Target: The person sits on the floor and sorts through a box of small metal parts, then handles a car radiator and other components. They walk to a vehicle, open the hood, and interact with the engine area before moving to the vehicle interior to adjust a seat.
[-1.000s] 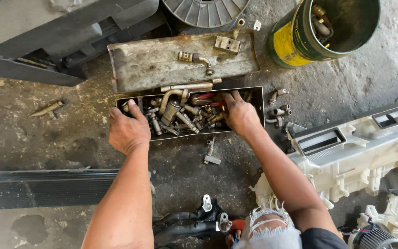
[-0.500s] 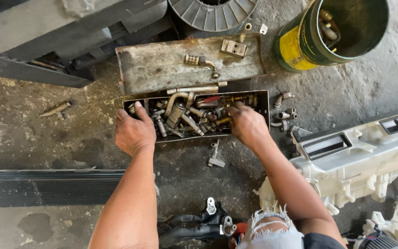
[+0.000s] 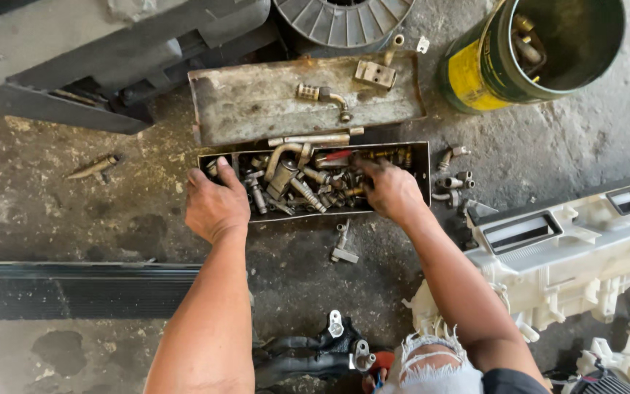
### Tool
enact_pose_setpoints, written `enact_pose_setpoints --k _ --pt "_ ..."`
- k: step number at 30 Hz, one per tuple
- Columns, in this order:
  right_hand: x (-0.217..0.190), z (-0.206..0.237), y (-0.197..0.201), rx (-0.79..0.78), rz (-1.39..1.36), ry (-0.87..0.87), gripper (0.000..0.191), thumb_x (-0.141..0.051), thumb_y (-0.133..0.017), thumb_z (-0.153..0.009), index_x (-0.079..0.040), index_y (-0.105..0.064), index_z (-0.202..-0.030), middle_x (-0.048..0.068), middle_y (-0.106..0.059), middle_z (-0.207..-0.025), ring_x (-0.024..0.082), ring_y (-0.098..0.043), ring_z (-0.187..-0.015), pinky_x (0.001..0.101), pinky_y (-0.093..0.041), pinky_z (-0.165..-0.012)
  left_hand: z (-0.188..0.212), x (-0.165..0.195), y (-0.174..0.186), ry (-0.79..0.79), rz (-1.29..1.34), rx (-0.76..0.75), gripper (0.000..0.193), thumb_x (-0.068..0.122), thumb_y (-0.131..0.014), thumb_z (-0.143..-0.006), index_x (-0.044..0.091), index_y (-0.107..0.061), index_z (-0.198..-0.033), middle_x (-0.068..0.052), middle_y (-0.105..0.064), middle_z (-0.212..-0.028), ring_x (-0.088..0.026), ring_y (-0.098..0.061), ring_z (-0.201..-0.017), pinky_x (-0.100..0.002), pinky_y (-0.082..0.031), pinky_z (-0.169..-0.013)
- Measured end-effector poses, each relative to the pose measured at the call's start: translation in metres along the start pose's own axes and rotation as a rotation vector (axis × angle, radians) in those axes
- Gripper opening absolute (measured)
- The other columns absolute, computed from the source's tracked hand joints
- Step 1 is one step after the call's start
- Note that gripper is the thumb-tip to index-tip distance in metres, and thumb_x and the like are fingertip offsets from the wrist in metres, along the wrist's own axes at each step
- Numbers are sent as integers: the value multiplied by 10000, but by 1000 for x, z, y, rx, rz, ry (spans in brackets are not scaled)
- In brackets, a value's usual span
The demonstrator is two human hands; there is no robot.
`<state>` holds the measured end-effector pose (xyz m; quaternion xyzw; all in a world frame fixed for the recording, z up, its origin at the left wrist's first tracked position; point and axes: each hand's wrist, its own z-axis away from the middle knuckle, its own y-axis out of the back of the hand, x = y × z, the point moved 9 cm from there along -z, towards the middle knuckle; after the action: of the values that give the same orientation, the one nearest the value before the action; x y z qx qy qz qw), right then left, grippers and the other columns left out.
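An open rusty metal box [image 3: 424,175] lies on the concrete floor, packed with metal pipe fittings [image 3: 293,186]. Its lid [image 3: 257,109] is folded back flat behind it and carries a few loose fittings. My left hand [image 3: 216,204] grips the box's left front corner, fingers curled over the rim. My right hand [image 3: 391,191] reaches into the right half of the box, its fingertips buried among the fittings, so what they hold is hidden.
A yellow and green can [image 3: 475,73] with parts stands at the back right. White plastic housing [image 3: 570,270] lies on the right. Loose fittings [image 3: 453,186] sit beside the box, one more fitting [image 3: 344,244] in front. Black hoses [image 3: 315,350] lie near me, a dark panel [image 3: 74,288] on the left.
The view has drifted slightly. My left hand keeps its hold on the box corner, and my right hand stays in the box, shifting a little among the fittings.
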<state>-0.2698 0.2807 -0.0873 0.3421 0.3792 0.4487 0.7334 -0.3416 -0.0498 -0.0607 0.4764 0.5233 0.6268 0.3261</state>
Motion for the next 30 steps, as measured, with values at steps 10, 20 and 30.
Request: enact_pose_setpoints --k 10,20,30 --pt "-12 -21 -39 -92 426 258 372 -267 -683 -951 -136 -662 -1298 158 -629 -1357 332 -619 -1269 431 -481 -1112 5 -4 -4 21 -27 -42 611 572 -478 -1032 -3 -607 -1198 -229 -705 -1082 -406 -710 -890 -519 -557 -692" --pt "-21 19 9 152 -228 235 472 -236 -835 -836 -64 -626 -1223 161 -656 -1191 345 -629 -1121 444 -526 -965 15 -3 7 37 -21 -58 595 569 -465 -1023 11 -606 -1177 -225 -708 -1074 -401 -719 -869 -521 -564 -672" --pt "-29 200 69 495 -416 552 312 -184 -853 -793 -66 -677 -1022 118 -618 -1044 311 -624 -989 404 -541 -821 64 -36 -3 106 75 -209 625 613 -463 -1007 63 -602 -1268 -223 -702 -1214 -434 -686 -1074 -545 -535 -918"
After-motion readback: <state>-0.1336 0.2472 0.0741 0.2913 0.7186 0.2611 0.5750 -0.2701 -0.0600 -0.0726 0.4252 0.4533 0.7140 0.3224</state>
